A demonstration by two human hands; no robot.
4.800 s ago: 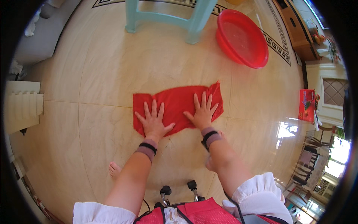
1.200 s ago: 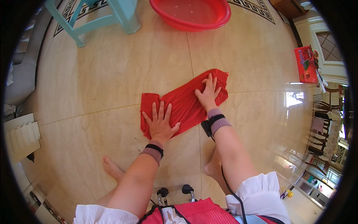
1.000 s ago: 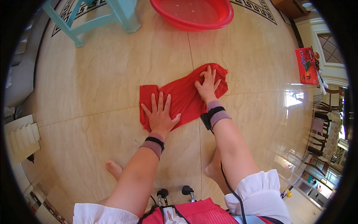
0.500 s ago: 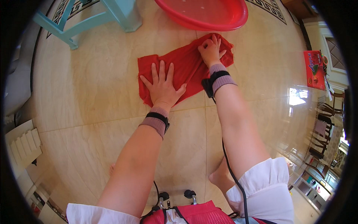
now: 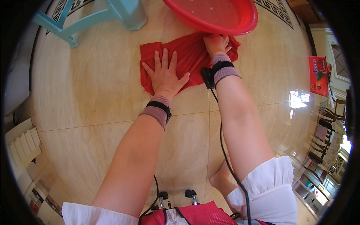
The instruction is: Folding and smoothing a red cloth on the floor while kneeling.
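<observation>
A crumpled red cloth (image 5: 187,52) lies on the tiled floor ahead of me. Flat on its left part rests my left hand (image 5: 167,77), fingers spread and thumb out to the side. My right hand (image 5: 216,45) is at the cloth's far right part, fingers curled down and gripping it; the little finger sticks out a bit. Its fingertips are partly hidden close to the rim of a red plastic basin (image 5: 240,30), which holds water. Both wrists wear knitted mauve bands with black straps, and a cable runs back from the right one.
A light-blue plastic stool (image 5: 127,15) stands at the far left. To the right, a red printed box (image 5: 318,76) lies by a pale cabinet (image 5: 339,56). My bare foot (image 5: 223,178) and two small black casters are near me on the glossy floor (image 5: 183,142).
Both hands and the cloth have slid away from me, nearer the basin. The right fingertips now reach the basin's near rim. The view has also shifted slightly.
</observation>
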